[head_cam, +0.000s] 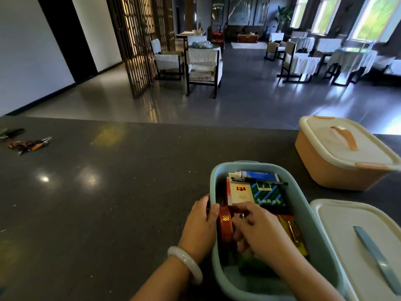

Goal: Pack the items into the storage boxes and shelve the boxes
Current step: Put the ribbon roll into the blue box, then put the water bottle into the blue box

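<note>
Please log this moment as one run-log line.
stage: packing | left hand: holds blue box rim | right hand: grips red packet inside box | pink box: lidded | blue lid: off

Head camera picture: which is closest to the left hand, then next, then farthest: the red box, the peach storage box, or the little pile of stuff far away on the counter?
Measured from the left hand:
1. Red box: in the blue bin, touching that hand.
2. Peach storage box: lidded, back right on the counter.
3. Small pile of items: far left on the counter.
</note>
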### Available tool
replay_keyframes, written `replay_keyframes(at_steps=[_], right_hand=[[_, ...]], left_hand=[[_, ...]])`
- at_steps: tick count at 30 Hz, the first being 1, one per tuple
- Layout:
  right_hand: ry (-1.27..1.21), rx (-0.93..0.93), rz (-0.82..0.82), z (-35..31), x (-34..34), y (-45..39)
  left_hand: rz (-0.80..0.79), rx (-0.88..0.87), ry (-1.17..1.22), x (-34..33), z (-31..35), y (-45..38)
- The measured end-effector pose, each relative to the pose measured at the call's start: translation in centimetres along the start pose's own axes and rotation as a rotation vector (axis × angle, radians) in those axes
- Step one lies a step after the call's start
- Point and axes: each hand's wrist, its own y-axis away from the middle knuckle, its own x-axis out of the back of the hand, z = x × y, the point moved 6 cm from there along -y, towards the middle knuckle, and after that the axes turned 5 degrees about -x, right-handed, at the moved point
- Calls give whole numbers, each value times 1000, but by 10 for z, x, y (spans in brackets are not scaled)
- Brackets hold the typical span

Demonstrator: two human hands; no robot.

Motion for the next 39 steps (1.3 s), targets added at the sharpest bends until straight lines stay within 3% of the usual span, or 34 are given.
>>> replay_keyframes(at_steps=[6,10,15,21,32,39], right_hand=[[315,244,47,-55,3,-12],[470,381,-65,-105,-28,-29],[721,569,-211,-161,-99,-37],[907,754,-354,-225,-193,-26],[1113,910,-525,-335,-384,-10],[982,938,-606,-396,-515,-14]], left_hand=[[5,-92,-302,40,-5,-2],[98,-143,-690,93,-10,8],[135,-8,-1071,169,-26,33],[157,177,-1283,265,-60,71],[136,502,-1311,452,-180,122],[184,722,-1057,547,-275,136]])
